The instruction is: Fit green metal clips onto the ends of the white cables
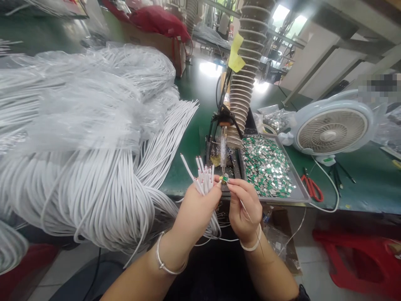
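- One green board sits between the fingertips of both hands, just below the tip of the iron; whether tip and board touch is too small to tell.
- The right hand pinches the board by its right side, thumb against finger; a thin wire trails across that hand.
- The left hand is closed around a bunch of white cables, its fingertips reaching the board's left side.
- Bracing the fingertips together should steady the board; skin needs keeping clear of the iron, which may be hot.
- Loose cable ends are best angled leftward, away from the tip.
- Rightward lie a tray of boards, a red-handled tool and a fan.
- Leftward spreads a cable heap.
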A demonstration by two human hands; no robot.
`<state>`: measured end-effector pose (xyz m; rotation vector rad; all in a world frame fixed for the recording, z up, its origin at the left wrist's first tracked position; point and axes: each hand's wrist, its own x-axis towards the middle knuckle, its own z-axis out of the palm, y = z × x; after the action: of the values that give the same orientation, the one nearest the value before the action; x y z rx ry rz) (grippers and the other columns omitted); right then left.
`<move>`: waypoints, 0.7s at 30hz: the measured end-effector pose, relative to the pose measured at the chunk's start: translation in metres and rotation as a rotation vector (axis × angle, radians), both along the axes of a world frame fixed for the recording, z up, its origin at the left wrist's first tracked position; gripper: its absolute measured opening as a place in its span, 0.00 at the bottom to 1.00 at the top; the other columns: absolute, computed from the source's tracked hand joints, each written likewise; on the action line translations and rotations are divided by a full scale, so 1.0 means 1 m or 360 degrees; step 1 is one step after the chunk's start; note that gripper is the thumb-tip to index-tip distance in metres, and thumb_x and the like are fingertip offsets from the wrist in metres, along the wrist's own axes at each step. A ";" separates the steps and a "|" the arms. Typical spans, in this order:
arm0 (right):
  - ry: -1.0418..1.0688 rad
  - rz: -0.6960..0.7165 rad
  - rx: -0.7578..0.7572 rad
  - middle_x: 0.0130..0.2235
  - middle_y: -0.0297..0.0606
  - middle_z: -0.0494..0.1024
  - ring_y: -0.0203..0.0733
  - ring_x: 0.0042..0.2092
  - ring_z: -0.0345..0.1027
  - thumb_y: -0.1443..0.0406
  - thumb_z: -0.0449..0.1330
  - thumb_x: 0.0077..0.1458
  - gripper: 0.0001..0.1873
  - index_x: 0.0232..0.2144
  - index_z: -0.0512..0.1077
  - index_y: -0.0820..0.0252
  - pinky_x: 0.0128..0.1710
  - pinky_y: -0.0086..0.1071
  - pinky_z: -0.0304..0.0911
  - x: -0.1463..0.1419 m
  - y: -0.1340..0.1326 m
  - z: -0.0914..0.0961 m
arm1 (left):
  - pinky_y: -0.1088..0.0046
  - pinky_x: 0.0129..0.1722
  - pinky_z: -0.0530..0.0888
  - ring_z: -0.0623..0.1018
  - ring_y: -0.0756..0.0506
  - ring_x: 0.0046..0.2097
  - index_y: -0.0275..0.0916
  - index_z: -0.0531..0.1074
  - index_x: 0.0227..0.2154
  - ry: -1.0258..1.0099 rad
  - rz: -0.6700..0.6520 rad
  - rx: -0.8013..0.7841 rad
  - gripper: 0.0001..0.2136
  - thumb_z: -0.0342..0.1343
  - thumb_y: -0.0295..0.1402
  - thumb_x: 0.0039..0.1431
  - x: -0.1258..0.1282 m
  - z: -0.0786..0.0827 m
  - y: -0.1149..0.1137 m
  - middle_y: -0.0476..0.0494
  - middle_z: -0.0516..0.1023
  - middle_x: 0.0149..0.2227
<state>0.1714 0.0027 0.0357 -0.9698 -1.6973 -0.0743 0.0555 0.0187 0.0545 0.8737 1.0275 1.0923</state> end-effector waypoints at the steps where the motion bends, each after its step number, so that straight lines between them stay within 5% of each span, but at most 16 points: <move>1: -0.0002 -0.0005 0.0011 0.41 0.45 0.73 0.41 0.44 0.70 0.78 0.53 0.55 0.16 0.44 0.69 0.60 0.40 0.38 0.72 -0.001 0.001 0.001 | 0.80 0.20 0.57 0.58 0.55 0.20 0.37 0.68 0.34 0.0005 0.0001 0.0013 0.05 0.52 0.30 0.54 0.000 0.000 0.000 0.58 0.58 0.17; 21: -0.0054 -0.0079 0.0041 0.40 0.43 0.73 0.42 0.43 0.71 0.75 0.53 0.56 0.15 0.44 0.69 0.57 0.39 0.40 0.72 -0.002 0.004 0.004 | 0.79 0.22 0.59 0.58 0.54 0.21 0.38 0.70 0.34 0.0050 0.0028 0.0097 0.06 0.52 0.32 0.54 -0.001 0.004 0.002 0.57 0.60 0.18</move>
<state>0.1692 0.0069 0.0398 -0.9968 -1.6994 -0.1457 0.0541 0.0203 0.0586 0.9351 1.0339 1.1327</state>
